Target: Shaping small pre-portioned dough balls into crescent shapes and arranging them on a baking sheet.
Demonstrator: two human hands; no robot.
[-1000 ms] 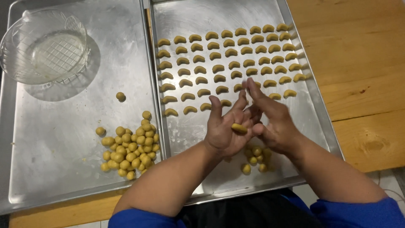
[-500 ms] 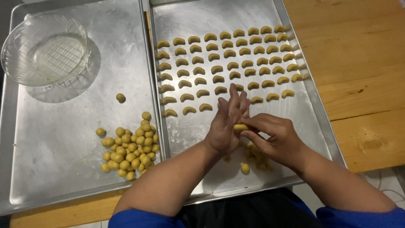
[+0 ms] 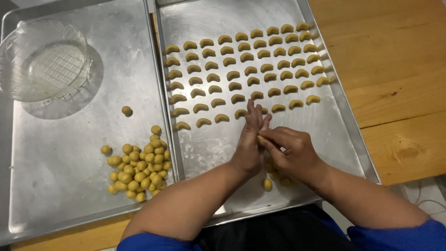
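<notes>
My left hand (image 3: 248,139) and my right hand (image 3: 290,151) are pressed together over the near part of the right metal tray (image 3: 204,144), with a small yellow dough piece (image 3: 260,138) squeezed between them. Only its tip shows. Rows of crescent-shaped dough pieces (image 3: 246,69) lie on the far half of that tray. A few dough balls (image 3: 267,184) rest under and beside my right hand. The left metal tray (image 3: 55,153) carries a heap of round dough balls (image 3: 137,167) and one stray ball (image 3: 126,110).
A clear plastic bowl (image 3: 44,62) with a gridded bottom sits at the far left of the left tray. Both trays lie on a wooden table (image 3: 395,79). My blue sleeves fill the bottom edge.
My right hand has slid toward me along the left palm, rolling the dough piece between them. Both hands have closed flatter together. Trays and dough have not moved.
</notes>
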